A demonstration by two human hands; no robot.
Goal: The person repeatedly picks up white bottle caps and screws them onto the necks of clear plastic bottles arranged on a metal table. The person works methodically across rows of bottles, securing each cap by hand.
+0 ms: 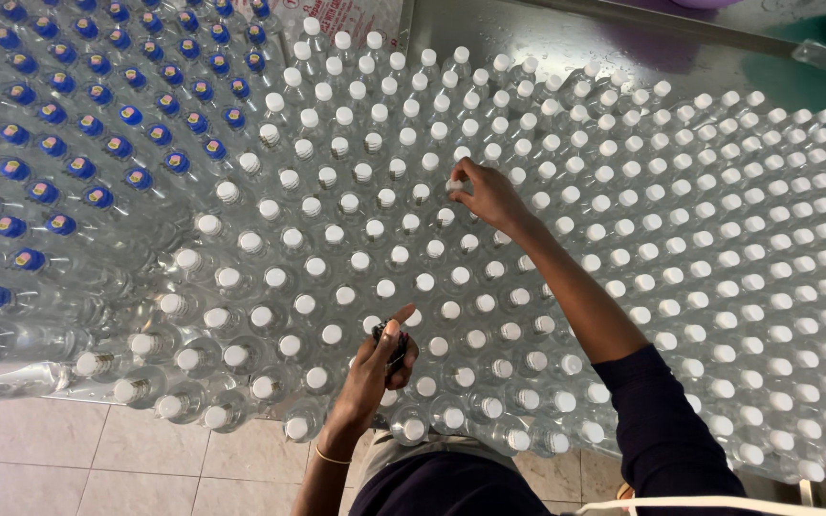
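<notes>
While the left hand [375, 368] is closed around a small dark object [397, 346] over the near rows, the right hand [488, 196] pinches a white cap [453, 184] on a clear bottle mid-table among white-capped bottles [719, 239].

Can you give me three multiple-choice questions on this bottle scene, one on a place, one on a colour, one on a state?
1. Where do the blue-capped bottles stand?
A. upper left
B. lower right
C. centre

2. What colour are the caps under the right hand?
A. red
B. white
C. green

3. What is the left hand doing?
A. resting flat and empty
B. gripping a small dark object
C. lifting a bottle

Answers: 1 A, the blue caps fill the upper left corner. 2 B, the white-capped bottles surround that hand. 3 B, its fingers close round a small dark object.
</notes>
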